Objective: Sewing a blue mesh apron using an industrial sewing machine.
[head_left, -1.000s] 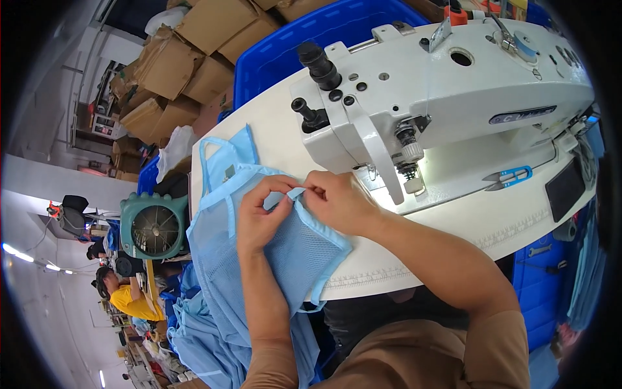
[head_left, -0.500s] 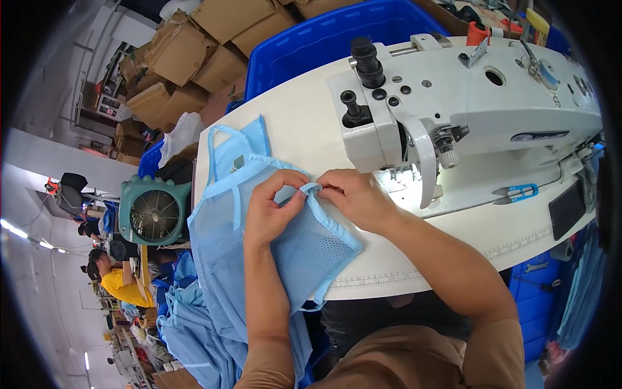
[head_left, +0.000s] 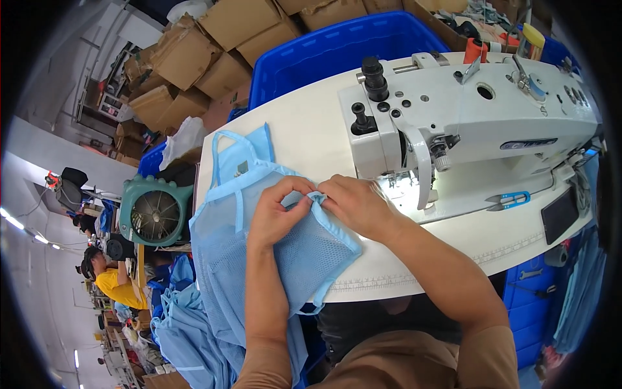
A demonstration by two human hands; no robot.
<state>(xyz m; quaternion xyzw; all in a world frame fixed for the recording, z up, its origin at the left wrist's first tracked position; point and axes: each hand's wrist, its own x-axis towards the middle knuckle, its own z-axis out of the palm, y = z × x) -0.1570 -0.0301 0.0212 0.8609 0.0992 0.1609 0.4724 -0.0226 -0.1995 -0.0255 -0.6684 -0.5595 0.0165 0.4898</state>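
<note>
A light blue mesh garment (head_left: 223, 259) with fabric-bound edges and a strap loop is spread over the left end of the white sewing table (head_left: 402, 272), and part of it hangs off the front. My left hand (head_left: 280, 211) pinches its bound edge between thumb and forefinger. Right beside it, my right hand (head_left: 358, 206) grips the same edge with bent fingers, and the two hands nearly touch. A small fold of the binding shows between them. Just right of my right hand stands the needle area of a white sewing machine (head_left: 473, 117), lit by its lamp.
Blue thread snips (head_left: 508, 200) and a dark phone-like slab (head_left: 560, 215) lie at the table's right. Behind the table stands a blue bin (head_left: 272, 71) with cardboard boxes (head_left: 181, 55). A green fan (head_left: 155, 211) and a seated person in yellow (head_left: 120, 285) are at left.
My right hand has curled further over the binding, hiding more of it. The view has shifted slightly, so the machine and table sit a little lower.
</note>
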